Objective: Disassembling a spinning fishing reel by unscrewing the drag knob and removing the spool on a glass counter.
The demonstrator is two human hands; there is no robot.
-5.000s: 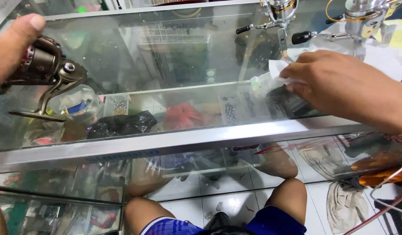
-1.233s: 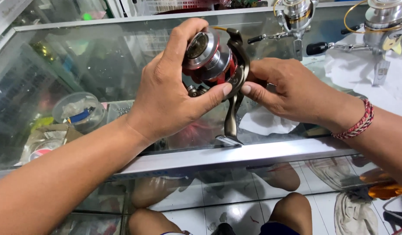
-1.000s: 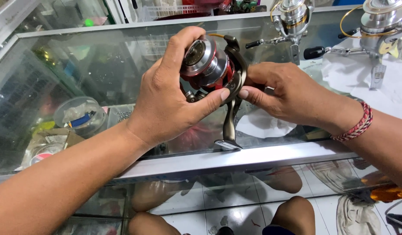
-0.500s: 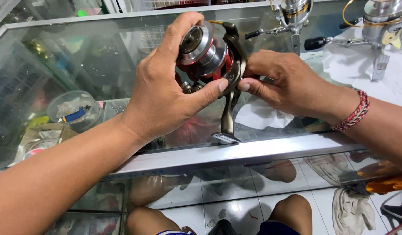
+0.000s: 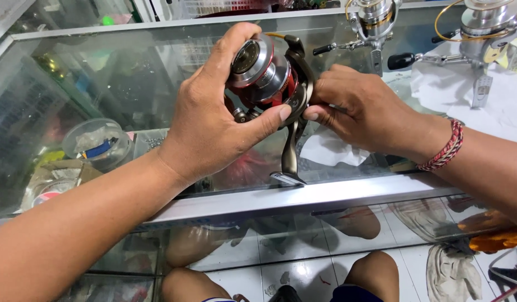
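A spinning fishing reel [image 5: 269,84] with a silver and red spool and a bronze-grey body is held above a glass display counter [image 5: 102,72]. My left hand [image 5: 214,123] wraps around the spool and rotor, thumb pressed against the body. My right hand [image 5: 359,112] grips the reel's right side, fingers curled on it; a red braided bracelet [image 5: 444,146] sits on that wrist. The reel's foot [image 5: 287,178] points down and touches the counter's metal front edge [image 5: 325,197]. A white cloth [image 5: 331,150] lies on the glass under my right hand.
Two more reels stand at the back right, a silver one [image 5: 375,22] and another [image 5: 485,33] on a white cloth [image 5: 493,100]. Under the glass sit a round plastic tub [image 5: 96,144] and small tackle packets. My knees and the tiled floor show below the counter.
Five seconds ago my left hand held the reel at far left while my right wiped the glass with the cloth. Now both hands hold the reel at centre, nearly still over the last second.
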